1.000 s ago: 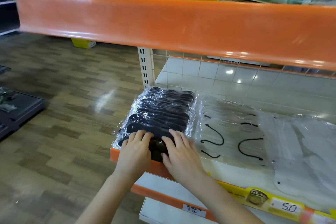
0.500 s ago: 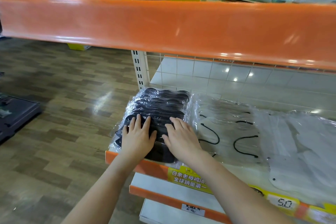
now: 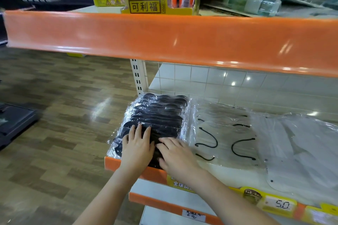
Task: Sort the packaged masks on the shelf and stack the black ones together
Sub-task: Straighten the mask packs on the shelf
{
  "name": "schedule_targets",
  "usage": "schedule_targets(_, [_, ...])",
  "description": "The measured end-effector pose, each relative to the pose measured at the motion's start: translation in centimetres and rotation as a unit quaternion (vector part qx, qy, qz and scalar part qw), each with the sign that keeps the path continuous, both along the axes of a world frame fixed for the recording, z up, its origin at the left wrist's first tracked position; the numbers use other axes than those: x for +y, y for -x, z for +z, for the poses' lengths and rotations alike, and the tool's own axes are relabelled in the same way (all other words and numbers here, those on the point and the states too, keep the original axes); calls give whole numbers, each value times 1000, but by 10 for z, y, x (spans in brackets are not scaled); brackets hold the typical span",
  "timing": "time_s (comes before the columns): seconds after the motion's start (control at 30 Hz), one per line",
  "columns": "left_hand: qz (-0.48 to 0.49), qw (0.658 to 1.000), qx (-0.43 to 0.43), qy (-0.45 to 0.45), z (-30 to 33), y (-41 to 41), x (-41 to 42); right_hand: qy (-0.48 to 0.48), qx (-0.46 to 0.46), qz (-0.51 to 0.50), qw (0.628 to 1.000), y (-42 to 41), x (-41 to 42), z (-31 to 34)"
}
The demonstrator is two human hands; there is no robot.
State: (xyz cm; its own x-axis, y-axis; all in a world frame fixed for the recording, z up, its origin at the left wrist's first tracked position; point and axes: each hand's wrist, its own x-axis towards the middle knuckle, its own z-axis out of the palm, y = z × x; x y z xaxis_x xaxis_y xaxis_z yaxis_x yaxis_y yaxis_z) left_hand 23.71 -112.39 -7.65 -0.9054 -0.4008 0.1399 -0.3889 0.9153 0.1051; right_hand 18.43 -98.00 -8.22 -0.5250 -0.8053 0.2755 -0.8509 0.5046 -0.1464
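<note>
The black masks (image 3: 157,115), each in a clear sleeve, lie overlapped in a row at the left end of the lower shelf (image 3: 128,165), running from its orange front lip back toward the wire grid. They look light, soft and slippery in their plastic, so the pile likely slides and fans out easily; squaring it from the side edges seems wiser than lifting by one sleeve. The left hand (image 3: 137,147) rests flat on the nearest packs, fingers (image 3: 139,129) straight and slightly spread. The right hand (image 3: 178,153), just beside it, presses down likewise, fingers loosely fanned, gripping nothing. Right of the pile lie pale masks (image 3: 223,139) with black ear loops.
</note>
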Motion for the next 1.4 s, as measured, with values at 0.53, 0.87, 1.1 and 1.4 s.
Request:
schedule_targets(0.53, [-158, 985, 65, 0, 27, 25, 105, 124, 9, -117, 985, 20, 103, 17])
schedule_targets(0.87, [-295, 946, 135, 18, 19, 51, 227, 156, 43, -247, 955, 32, 236, 19])
schedule_targets(1.1, [-334, 933, 136, -9, 9, 70, 301, 152, 41, -320, 934, 40, 328, 14])
schedule_targets(1.4, [-339, 936, 92, -25, 5, 87, 370, 116, 13, -378, 918, 61, 402, 7])
